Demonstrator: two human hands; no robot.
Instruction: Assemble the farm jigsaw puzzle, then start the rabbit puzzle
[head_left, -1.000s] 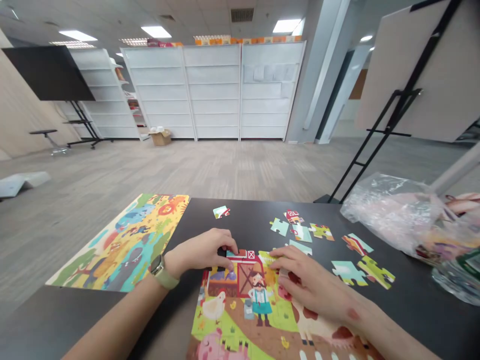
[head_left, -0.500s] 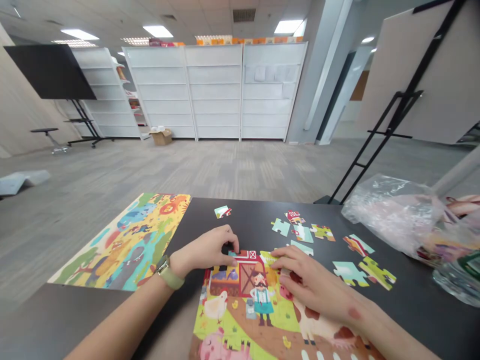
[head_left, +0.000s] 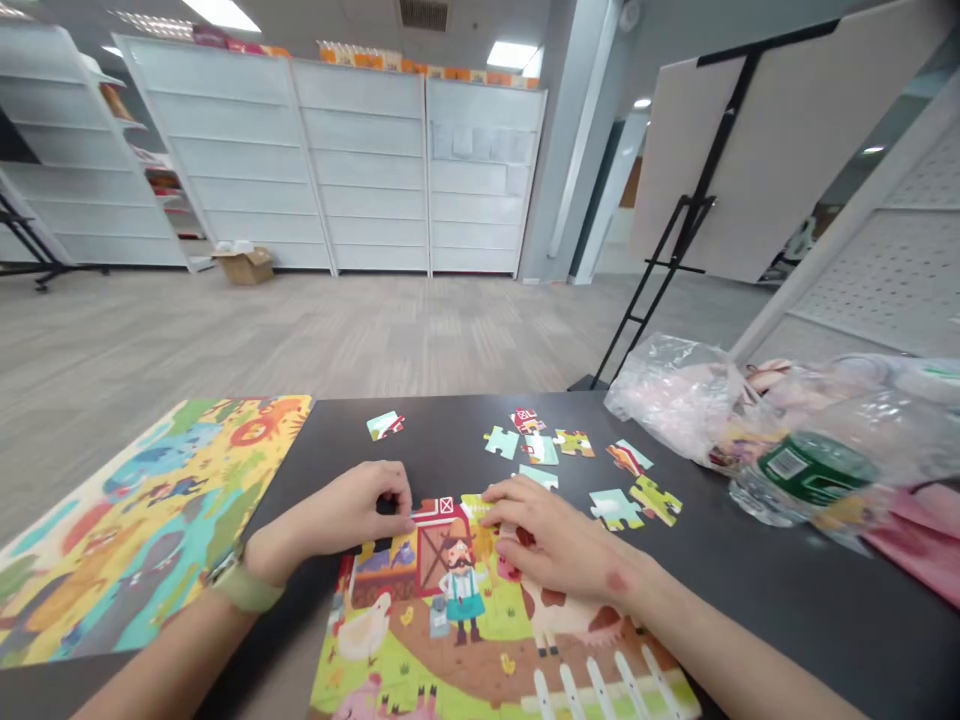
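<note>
While the left hand arches over the far left edge of the farm puzzle, its thumb and forefinger curl towards each other, tips close together just beside the printed red barn roof; whether a piece is pinched between them cannot be told, since the hand itself hides that spot; a dark notch in the puzzle's far edge shows just on the near side of this hand. The right hand lies palm down over the far right part of the puzzle, its fingers slightly bent and loosely spread, resting on the printed surface rather than closing round anything; the printed cow runs out from under it on the near side. The puzzle lies flat on the black table, most of it nearer than both hands, with the printed farmer between them; a pale blue piece lies just beyond the right hand's knuckles, a group of four pieces farther off, three more pieces to the right, and a single piece beyond the left hand; an animal picture sheet lies on the left, a green-labelled bottle and a clear plastic bag on the right.
</note>
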